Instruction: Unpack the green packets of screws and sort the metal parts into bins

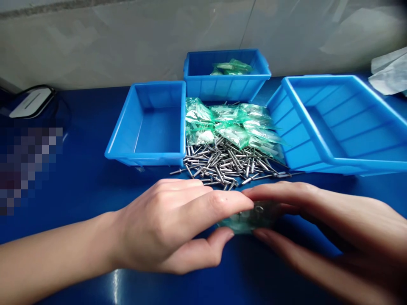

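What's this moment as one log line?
left hand: holding packet; right hand: holding packet; beyond: screws, green bags, three blue bins

Dim light here, your right hand (352, 216) is blurred and shadowed, and glare streaks the blue table (82, 182)!

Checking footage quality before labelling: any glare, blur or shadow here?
Head view throughout: bright glare streak on the blue table, lower left; the held bag blurred, the metal fasteners sharper; the right hand darker than the left hand; a pixelated patch at left.
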Tool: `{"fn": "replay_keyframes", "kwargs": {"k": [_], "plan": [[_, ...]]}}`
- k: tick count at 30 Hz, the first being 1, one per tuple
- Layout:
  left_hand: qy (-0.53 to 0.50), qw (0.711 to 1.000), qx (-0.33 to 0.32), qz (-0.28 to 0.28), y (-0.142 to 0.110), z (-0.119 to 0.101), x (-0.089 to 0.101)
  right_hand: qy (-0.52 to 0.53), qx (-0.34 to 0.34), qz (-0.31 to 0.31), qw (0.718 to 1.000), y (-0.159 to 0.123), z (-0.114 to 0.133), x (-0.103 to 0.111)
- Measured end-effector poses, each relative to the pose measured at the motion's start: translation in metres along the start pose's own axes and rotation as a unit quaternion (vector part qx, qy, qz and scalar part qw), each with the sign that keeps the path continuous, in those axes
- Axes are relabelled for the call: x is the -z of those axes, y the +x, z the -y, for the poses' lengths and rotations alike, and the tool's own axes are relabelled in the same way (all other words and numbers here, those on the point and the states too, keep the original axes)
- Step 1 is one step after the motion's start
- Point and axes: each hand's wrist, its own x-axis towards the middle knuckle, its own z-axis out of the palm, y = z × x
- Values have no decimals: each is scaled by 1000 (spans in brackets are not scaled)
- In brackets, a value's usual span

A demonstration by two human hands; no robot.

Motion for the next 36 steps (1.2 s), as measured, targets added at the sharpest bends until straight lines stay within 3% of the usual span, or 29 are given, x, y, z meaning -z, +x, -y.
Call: {"fn": "replay_keyframes", "kwargs": {"k": [7, 26, 31, 36], "plan": [[3, 1000, -1, 1, 0, 0, -2, 20, 30, -9, 999, 9, 4, 1], [-2, 1000, -6, 3, 1, 2, -2, 5, 21, 4, 1000, 4, 4, 3], [-4, 1000, -12, 8, 2, 1, -1, 18, 65, 24, 997, 18, 14, 7], [4, 1000, -13, 10, 3, 0, 1, 12, 68, 15, 997, 28, 20, 7]]}}
